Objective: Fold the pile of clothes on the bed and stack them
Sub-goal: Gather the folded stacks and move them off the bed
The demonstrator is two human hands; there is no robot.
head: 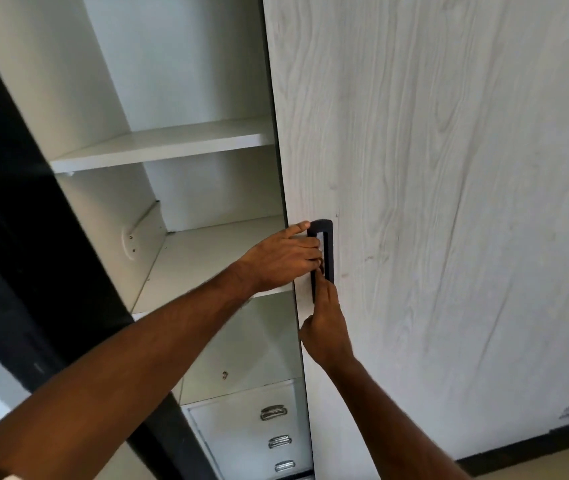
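Both hands, left hand (284,256) and right hand (328,327), grip the rigid door handle (326,244); soft, light clothes are unseen

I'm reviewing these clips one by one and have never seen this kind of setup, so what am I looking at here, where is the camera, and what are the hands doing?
There is no machine here: a person wears one wide-angle camera on the head, looking forward and down, so you see their own two bare arms reaching out. The left hand has its fingers hooked into the black recessed handle of a pale wood-grain wardrobe door. The right hand comes up from below, its fingertips at the lower part of the same handle. Left of the door the wardrobe stands open, showing white shelves with nothing visible on them and, lower down, drawers with metal pulls. No bed or clothes appear in this picture, so the folding itself is out of view.
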